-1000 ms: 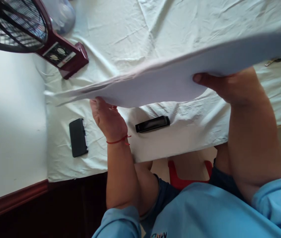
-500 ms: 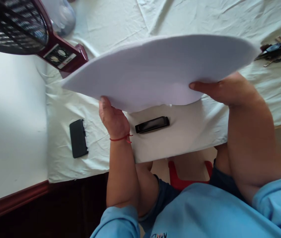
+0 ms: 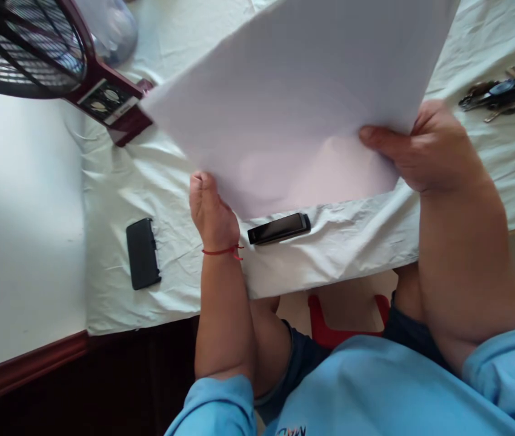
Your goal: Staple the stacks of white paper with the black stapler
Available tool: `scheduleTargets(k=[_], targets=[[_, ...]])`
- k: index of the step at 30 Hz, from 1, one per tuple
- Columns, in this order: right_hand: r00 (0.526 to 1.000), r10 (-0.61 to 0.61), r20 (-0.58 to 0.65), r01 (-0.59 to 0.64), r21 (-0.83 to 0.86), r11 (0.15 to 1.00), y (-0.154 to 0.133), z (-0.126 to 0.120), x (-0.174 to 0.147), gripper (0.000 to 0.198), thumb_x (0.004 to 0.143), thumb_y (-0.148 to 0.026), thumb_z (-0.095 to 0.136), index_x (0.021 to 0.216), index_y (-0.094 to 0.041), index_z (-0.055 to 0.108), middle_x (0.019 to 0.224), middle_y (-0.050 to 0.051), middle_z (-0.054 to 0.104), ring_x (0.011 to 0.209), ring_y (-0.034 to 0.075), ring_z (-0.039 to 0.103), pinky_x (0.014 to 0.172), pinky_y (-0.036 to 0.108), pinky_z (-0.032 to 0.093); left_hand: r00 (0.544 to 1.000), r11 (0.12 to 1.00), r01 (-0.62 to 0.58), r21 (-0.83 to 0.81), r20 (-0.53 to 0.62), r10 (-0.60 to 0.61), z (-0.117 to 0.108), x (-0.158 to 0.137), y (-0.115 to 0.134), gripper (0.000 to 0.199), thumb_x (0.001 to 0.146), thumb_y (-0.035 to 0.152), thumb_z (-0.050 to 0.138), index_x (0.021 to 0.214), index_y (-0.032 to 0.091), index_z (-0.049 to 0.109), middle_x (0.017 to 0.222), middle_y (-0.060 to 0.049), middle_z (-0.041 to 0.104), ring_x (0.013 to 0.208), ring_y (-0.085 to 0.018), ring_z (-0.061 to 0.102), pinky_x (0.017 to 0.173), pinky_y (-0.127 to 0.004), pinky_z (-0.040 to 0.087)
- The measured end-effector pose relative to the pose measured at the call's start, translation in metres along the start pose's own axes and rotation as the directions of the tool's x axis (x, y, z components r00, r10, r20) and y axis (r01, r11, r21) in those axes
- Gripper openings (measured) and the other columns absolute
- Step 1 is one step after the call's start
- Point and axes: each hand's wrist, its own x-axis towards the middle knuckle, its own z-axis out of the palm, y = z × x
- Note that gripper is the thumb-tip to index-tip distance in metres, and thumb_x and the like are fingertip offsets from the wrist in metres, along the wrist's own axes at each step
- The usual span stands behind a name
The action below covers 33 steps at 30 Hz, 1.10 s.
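A large white sheet of paper (image 3: pixel 294 103) is held up over the table, its top running out of view. My left hand (image 3: pixel 214 209), with a red string at the wrist, grips the sheet's lower left edge; most of its fingers are behind the paper. On the right side, my right hand (image 3: pixel 425 148) pinches the sheet, thumb on the near face and the other fingers hidden. Just below the paper's lower edge lies a black stapler-like object (image 3: pixel 279 229) on the cloth, touched by neither hand. Whether there is one sheet or several I cannot tell.
A dark red electric fan (image 3: pixel 107 103) stands at the upper left beside a clear plastic bag (image 3: pixel 119 36). A black phone-like case (image 3: pixel 143 254) lies left of my arm. Keys (image 3: pixel 512 97) rest at the right on the pale tablecloth (image 3: pixel 180 290). Below is a red stool (image 3: pixel 318 321).
The paper has tilted up and flattened out, so more of its face shows. My right hand has risen slightly; my left hand has shifted a little to the right.
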Motion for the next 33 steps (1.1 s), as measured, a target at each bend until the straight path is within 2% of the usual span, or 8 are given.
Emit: scheduleTargets(k=[3,6,8,11,18,23,29,33], targets=[[0.997,-0.05,-0.051,0.056,0.139,0.989,0.006,0.0,0.005,0.039,0.098,-0.046,0.095,0.115,-0.012,0.085,0.125,0.003,0.085,0.141,0.027,0.078,0.127,0.049,0.065,1.0,0.999,-0.029,-0.025,-0.012,0.029,0.003,-0.004,-0.002,0.058,0.097,0.081,0.081,0.105,0.025,0.069,0.122,-0.008,0.079,0.144,-0.027,0.07,0.117,-0.035,0.062],[0.992,-0.022,-0.128,0.054,0.252,0.966,0.008,0.001,0.009,0.045,0.086,-0.05,0.104,0.11,-0.016,0.087,0.124,0.003,0.088,0.14,0.03,0.08,0.128,0.05,0.066,0.998,0.992,0.061,-0.108,0.018,-0.06,0.009,-0.009,0.002,0.05,0.097,0.074,0.087,0.104,0.026,0.074,0.109,-0.006,0.08,0.108,-0.022,0.079,0.082,-0.027,0.065],[0.986,0.034,-0.162,0.013,0.284,0.959,0.007,0.001,0.01,0.041,0.083,-0.047,0.107,0.105,-0.019,0.087,0.123,0.003,0.088,0.141,0.031,0.08,0.13,0.051,0.066,0.992,0.981,0.126,-0.149,0.023,-0.124,0.012,-0.011,0.007,0.046,0.097,0.069,0.091,0.101,0.026,0.076,0.095,-0.004,0.077,0.077,-0.017,0.072,0.056,-0.024,0.054],[0.981,0.082,-0.175,-0.027,0.295,0.955,0.008,0.0,0.012,0.037,0.084,-0.043,0.107,0.104,-0.02,0.086,0.123,0.003,0.089,0.141,0.03,0.08,0.133,0.05,0.064,0.983,0.97,0.185,-0.157,0.024,-0.183,0.016,-0.014,0.015,0.044,0.099,0.064,0.092,0.091,0.025,0.072,0.077,0.0,0.067,0.057,-0.013,0.057,0.042,-0.024,0.036],[0.991,0.111,-0.081,-0.083,0.29,0.953,0.014,-0.005,0.013,0.055,0.078,-0.047,0.109,0.119,-0.017,0.086,0.134,0.003,0.087,0.136,0.026,0.082,0.13,0.049,0.063,0.98,0.977,0.185,-0.102,0.093,-0.176,0.015,-0.018,0.025,0.046,0.093,0.054,0.1,0.085,0.024,0.067,0.076,0.004,0.058,0.056,-0.008,0.047,0.045,-0.017,0.039],[0.979,0.18,-0.098,-0.164,0.149,0.975,0.009,-0.018,0.008,0.03,0.089,-0.027,0.101,0.11,-0.013,0.086,0.119,0.006,0.088,0.11,0.021,0.085,0.108,0.041,0.073,0.962,0.98,0.179,0.09,0.193,-0.194,0.003,-0.015,0.025,0.046,0.082,0.055,0.102,0.09,0.024,0.069,0.076,0.004,0.059,0.058,-0.009,0.045,0.048,-0.021,0.039],[0.981,0.194,-0.028,-0.191,0.077,0.979,-0.004,-0.036,0.002,0.011,0.086,-0.019,0.093,0.094,-0.015,0.086,0.106,0.005,0.087,0.086,0.015,0.078,0.088,0.034,0.074,0.844,0.909,0.226,0.351,0.396,-0.363,-0.009,-0.014,0.025,0.043,0.075,0.046,0.097,0.101,0.022,0.072,0.063,0.009,0.051,0.055,-0.01,0.037,0.052,-0.023,0.028],[0.976,0.216,0.001,-0.216,-0.007,0.976,-0.009,-0.043,-0.001,0.006,0.09,-0.018,0.09,0.091,-0.014,0.085,0.102,0.005,0.085,0.083,0.015,0.074,0.095,0.039,0.075,0.869,0.86,0.131,0.494,0.36,-0.339,-0.011,-0.023,0.026,0.049,0.082,0.05,0.091,0.116,0.021,0.071,0.072,0.005,0.066,0.063,-0.015,0.056,0.063,-0.028,0.043]])
